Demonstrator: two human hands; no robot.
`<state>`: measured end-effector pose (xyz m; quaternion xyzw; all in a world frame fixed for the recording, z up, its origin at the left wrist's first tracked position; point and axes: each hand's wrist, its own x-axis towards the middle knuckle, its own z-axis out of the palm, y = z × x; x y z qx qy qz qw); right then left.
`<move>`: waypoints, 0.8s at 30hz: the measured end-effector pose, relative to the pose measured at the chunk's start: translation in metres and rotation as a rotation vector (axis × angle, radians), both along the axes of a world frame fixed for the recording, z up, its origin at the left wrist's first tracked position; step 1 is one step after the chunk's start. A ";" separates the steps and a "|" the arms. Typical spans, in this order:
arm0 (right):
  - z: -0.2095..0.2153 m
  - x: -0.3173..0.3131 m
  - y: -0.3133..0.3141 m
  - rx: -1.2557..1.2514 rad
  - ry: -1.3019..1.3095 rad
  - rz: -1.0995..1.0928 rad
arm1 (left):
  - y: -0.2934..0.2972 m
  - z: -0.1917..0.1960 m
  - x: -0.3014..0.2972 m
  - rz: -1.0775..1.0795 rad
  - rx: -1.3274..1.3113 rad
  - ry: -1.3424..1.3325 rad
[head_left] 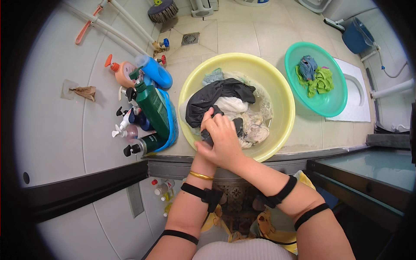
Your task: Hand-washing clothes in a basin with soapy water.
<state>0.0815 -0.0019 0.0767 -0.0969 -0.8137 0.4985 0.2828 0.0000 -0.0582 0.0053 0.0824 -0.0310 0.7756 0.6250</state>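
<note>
1. Right hand (pixel 225 141) on top, fingers curled tight around dark garment (pixel 216 97); left hand (pixel 207 125) mostly hidden beneath, grip can't tell.
2. One yellow basin (pixel 281 86) on tiled floor (pixel 242 34): garment at its near-left edge, wad pinched under the knuckles, rest spreading away over pale laundry.
3. One teal basin (pixel 338 99) farther right: two cloths, green and blue.

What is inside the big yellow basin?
The yellow basin holds a black garment, pale cloths and some water. Both hands, right hand over the left, grip dark fabric. The basin's bottom is covered.
</note>
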 end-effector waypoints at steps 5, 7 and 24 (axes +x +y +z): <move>-0.048 0.001 0.050 -0.136 -0.256 -0.522 | 0.053 0.033 0.055 0.326 -1.026 0.100; -0.013 -0.006 0.000 0.089 -0.165 -0.335 | 0.029 -0.008 0.047 0.467 0.085 -0.250; -0.056 0.022 0.118 -0.343 -0.741 -0.232 | 0.024 0.053 0.026 0.121 -0.908 0.123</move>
